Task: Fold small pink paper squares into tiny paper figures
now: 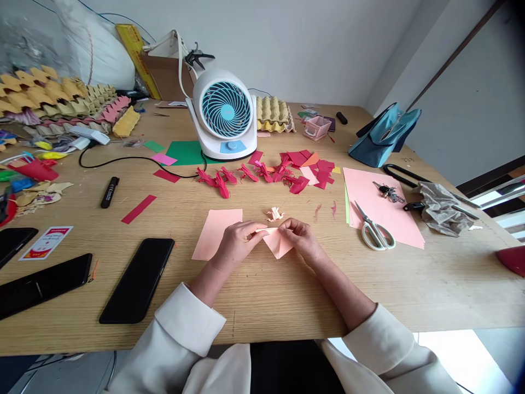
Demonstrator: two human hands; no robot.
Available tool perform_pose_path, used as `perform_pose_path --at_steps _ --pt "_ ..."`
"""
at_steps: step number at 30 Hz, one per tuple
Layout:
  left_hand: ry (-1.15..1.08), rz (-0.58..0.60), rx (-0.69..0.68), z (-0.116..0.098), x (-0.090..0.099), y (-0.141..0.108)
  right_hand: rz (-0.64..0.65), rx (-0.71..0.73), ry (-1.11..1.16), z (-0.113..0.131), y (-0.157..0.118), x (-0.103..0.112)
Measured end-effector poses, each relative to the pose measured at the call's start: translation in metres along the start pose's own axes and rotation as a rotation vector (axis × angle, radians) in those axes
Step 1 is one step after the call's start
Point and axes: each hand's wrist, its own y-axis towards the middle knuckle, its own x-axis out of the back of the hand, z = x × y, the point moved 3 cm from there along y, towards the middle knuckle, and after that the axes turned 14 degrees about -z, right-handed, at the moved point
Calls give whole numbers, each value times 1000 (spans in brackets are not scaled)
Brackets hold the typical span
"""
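Observation:
Between my two hands is a small folded piece of pink paper (278, 244), its point facing me. My left hand (241, 241) pinches its upper left corner between thumb and fingers. The upper right side is pinched by my right hand (301, 236). Just beyond the fold lies a small crumpled pale pink paper shape (274, 214). A flat pink sheet (216, 232) rests beside my left hand, partly covered by it. Farther back, several folded red paper pieces (248, 173) are spread in a row in front of a white fan.
White-handled scissors (376, 232) and keys (389, 192) lie on pink sheets (404, 230) to the right. At the left are a black phone (137, 280), another phone (45, 283) and a marker (110, 192). The fan (226, 112) stands at the back, a blue bag (383, 137) back right.

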Motion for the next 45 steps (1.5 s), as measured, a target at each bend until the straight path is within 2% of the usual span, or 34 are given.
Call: perform_pose_path --at_steps 4,11,17,25,31,37,41,45 --pt "21 -30 5 -1 2 -1 1 11 0 0 1 0" --pt "26 -29 -62 -4 4 0 9 16 6 -4 2 1" --pt "29 25 -20 -2 4 0 10 24 3 -6 2 1" --pt "-99 78 203 0 6 0 20 34 -28 -5 2 2" --pt "-195 165 415 5 3 2 18 49 -63 -2 3 2" --pt "-352 86 680 19 0 -1 26 85 -93 2 1 1" --pt "-537 76 810 20 -3 -2 31 88 -76 3 0 1" --pt "-625 74 897 19 1 1 23 83 -47 1 1 2"
